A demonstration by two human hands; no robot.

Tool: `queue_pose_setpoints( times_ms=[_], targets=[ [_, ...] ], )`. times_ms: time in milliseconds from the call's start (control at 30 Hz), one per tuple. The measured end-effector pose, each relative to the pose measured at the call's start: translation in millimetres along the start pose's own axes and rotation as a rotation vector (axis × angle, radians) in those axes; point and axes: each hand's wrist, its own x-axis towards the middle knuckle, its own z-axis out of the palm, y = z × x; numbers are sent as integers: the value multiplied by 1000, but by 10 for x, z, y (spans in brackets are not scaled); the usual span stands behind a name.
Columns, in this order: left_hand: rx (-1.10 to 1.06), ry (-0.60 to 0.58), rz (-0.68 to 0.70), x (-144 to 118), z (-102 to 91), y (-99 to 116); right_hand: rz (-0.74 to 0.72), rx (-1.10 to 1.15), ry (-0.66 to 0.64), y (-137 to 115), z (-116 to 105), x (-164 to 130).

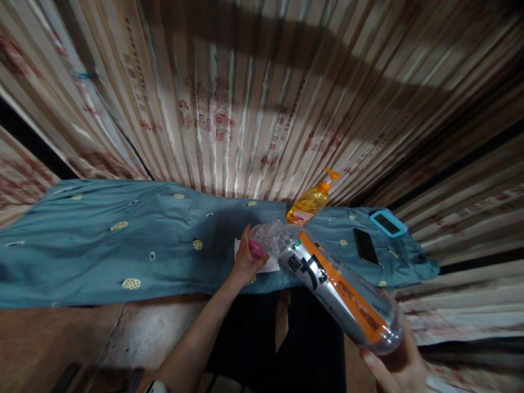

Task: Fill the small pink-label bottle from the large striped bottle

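My left hand point(245, 260) is closed around a small clear container point(265, 233) with a bright pink part point(256, 249). Its exact kind is hard to make out. In my right hand point(395, 363) is the base of a large clear plastic bottle point(335, 286) with a silver and orange label. The bottle is tilted, its neck pointing left and down to the container's opening. Whether liquid passes between them I cannot tell. Under my left hand lies a flat white item point(271, 265), partly hidden, on the teal cloth point(164, 256).
Behind the bottle stands an orange pump bottle point(310, 202) of yellow liquid. Farther right on the cloth are a dark phone point(365, 246) and a blue-framed digital clock point(388, 224). Striped curtains point(229, 109) hang close behind the table and at its right side.
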Motion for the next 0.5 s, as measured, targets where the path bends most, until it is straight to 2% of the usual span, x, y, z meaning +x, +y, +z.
queue_pose_setpoints(
  times_ms=[167, 367, 500],
  targets=[
    [-15, 2, 5, 31, -3, -3, 17, 30, -47, -13, 30, 12],
    [-8, 20, 35, 53, -26, -1, -19, 24, -11, -77, 131, 58],
    [9, 23, 41, 58, -53, 23, -29, 71, -28, 61, 108, 148]
  ],
)
